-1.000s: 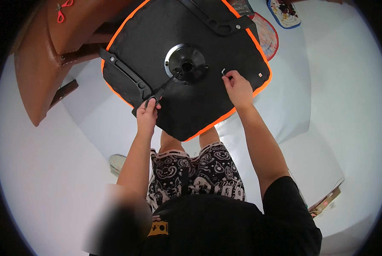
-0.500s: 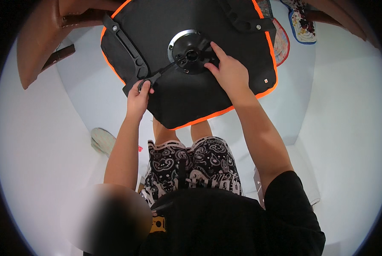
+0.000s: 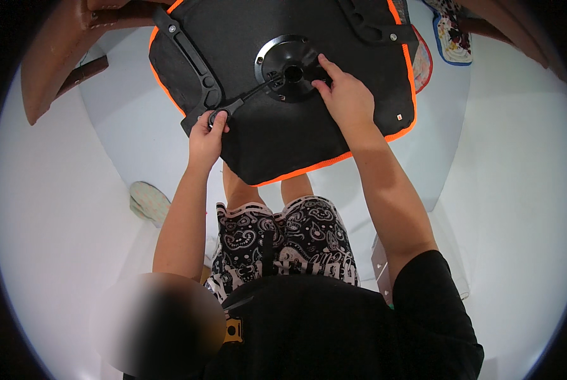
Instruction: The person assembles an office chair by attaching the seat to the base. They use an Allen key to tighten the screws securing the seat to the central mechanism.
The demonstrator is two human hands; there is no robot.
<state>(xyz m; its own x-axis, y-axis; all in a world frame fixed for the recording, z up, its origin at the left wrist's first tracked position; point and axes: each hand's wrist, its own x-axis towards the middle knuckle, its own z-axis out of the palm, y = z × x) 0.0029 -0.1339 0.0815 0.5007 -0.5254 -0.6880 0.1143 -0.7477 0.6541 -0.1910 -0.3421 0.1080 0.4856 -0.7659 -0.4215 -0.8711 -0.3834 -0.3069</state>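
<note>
The underside of a black seat cushion (image 3: 277, 139) with orange edging faces me above my legs. A round black metal mounting plate (image 3: 274, 54) with a central hole sits in its middle. My left hand (image 3: 207, 136) is closed round the looped end of a black lever handle (image 3: 230, 107), whose thin rod runs to that plate. At the plate's right side, my right hand (image 3: 350, 98) grips it with thumb and forefinger apart; the other fingers are hidden. Black armrest brackets are bolted on at the left (image 3: 195, 60) and right (image 3: 375, 35).
Brown furniture (image 3: 56, 57) stands at the far left, with more brown legs (image 3: 505, 28) at the far right. A patterned mat (image 3: 453, 41) and a red-edged cloth item (image 3: 423, 60) lie beyond the cushion. A pale slipper-like item (image 3: 149, 202) rests on the floor to my left.
The cushion and both hands sit slightly higher and to the right in view. Each hand keeps its place on the handle and the plate.
</note>
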